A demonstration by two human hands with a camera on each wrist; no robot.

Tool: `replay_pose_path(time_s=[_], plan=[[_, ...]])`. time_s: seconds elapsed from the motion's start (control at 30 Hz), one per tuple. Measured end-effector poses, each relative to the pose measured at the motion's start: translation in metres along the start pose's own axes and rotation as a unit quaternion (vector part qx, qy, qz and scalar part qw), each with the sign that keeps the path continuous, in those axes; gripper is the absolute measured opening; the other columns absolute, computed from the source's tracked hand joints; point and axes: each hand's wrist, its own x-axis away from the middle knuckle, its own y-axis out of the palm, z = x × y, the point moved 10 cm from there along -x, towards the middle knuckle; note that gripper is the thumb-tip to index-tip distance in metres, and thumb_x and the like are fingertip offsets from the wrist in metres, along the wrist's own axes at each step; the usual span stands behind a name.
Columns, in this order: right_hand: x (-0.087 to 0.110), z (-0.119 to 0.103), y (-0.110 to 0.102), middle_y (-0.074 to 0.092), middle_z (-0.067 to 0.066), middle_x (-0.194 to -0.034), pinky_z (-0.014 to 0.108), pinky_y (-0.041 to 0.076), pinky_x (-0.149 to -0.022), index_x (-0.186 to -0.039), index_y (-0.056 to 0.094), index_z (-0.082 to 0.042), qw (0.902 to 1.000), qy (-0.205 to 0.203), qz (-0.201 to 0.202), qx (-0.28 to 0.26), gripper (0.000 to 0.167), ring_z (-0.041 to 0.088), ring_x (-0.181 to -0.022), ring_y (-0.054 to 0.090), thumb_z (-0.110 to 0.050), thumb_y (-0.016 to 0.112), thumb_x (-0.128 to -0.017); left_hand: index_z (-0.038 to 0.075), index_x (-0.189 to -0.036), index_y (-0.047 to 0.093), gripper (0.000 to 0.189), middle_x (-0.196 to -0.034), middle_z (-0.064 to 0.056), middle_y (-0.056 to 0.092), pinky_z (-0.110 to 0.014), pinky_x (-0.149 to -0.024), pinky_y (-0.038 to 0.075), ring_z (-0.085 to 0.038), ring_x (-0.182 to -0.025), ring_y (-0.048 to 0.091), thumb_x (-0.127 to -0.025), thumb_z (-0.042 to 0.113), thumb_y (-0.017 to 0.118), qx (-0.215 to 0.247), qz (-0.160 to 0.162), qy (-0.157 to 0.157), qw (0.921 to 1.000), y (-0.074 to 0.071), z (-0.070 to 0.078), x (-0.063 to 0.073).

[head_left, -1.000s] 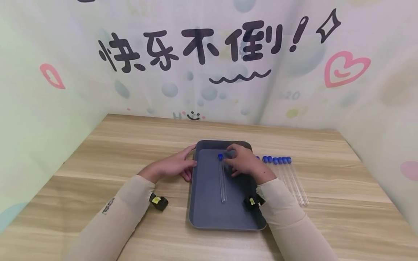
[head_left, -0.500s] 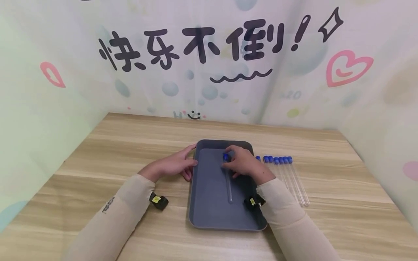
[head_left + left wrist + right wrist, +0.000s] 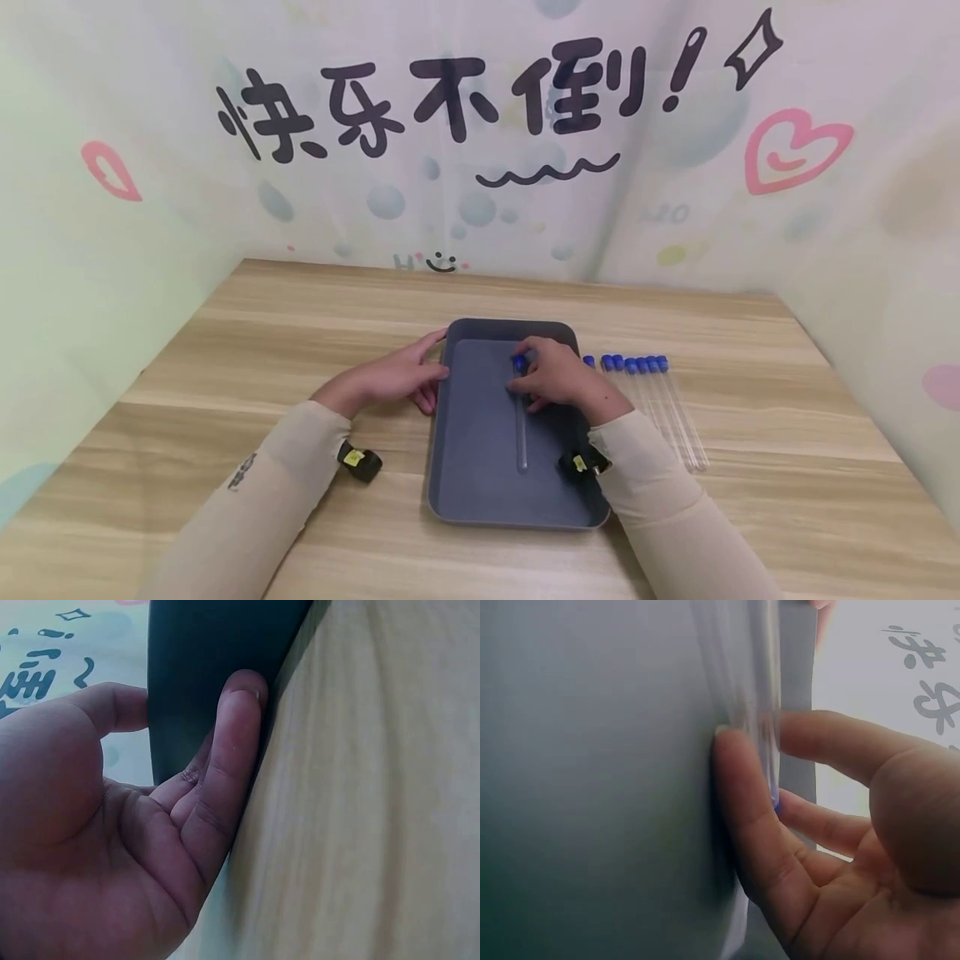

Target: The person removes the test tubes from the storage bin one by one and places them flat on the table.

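Note:
Inside the dark grey tray [image 3: 480, 492], my right hand [image 3: 558, 375] pinches a clear test tube [image 3: 522, 442] with a blue cap [image 3: 519, 363], just below the cap. The right wrist view shows the tube [image 3: 763, 660] between the thumb and the fingers, partly hidden by them. The tube lies lengthwise along the tray floor. My left hand [image 3: 397, 377] rests against the outside of the tray's left wall. In the left wrist view, its mostly straight fingers [image 3: 238, 739] touch the dark wall [image 3: 202, 652], and the thumb meets the wall's edge.
Several capped test tubes [image 3: 678, 417] lie side by side on the wooden table [image 3: 772, 450], right of the tray and partly behind the right forearm. A printed cloth [image 3: 420, 208] hangs behind the table's far edge. Black wrist cameras [image 3: 362, 461] are on both sleeves.
My right hand has taken hold of the test tube, which has shifted slightly right on the tray floor. The left hand has stayed against the tray.

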Motion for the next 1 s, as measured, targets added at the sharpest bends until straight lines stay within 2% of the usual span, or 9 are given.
replay_pose_path(time_s=[0.33, 0.53, 1.0], plan=[[0.001, 0.001, 0.000, 0.064, 0.011, -0.077, 0.033, 0.061, -0.059, -0.126, 0.053, -0.002, 0.9994, 0.005, -0.007, -0.035, 0.045, 0.018, -0.056, 0.068, -0.008, 0.075, -0.087, 0.030, -0.162, 0.000, 0.073, -0.089, -0.015, 0.066, -0.038, -0.071, 0.062, -0.024, -0.071, 0.067, -0.104, 0.020, 0.044, -0.004, -0.002, 0.005, 1.0000, -0.001, 0.000, -0.003], [0.003, -0.002, 0.005, 0.066, 0.012, -0.081, 0.035, 0.062, -0.061, -0.121, 0.053, 0.000, 0.9978, -0.006, -0.029, -0.060, 0.040, 0.019, -0.057, 0.068, -0.006, 0.075, -0.087, 0.028, -0.162, -0.001, 0.074, -0.090, -0.016, 0.065, -0.038, -0.071, 0.062, -0.023, -0.071, 0.066, -0.104, 0.020, 0.044, -0.002, -0.002, 0.004, 1.0000, -0.001, 0.001, -0.002], [0.007, -0.009, 0.014, 0.066, 0.011, -0.076, 0.036, 0.062, -0.059, -0.113, 0.053, 0.001, 0.9953, -0.035, -0.066, -0.062, 0.034, 0.018, -0.055, 0.067, -0.006, 0.074, -0.088, 0.027, -0.162, -0.001, 0.075, -0.091, -0.017, 0.066, -0.038, -0.070, 0.062, -0.023, -0.070, 0.067, -0.103, 0.020, 0.045, -0.002, 0.000, 0.004, 1.0000, 0.000, -0.002, 0.000]])
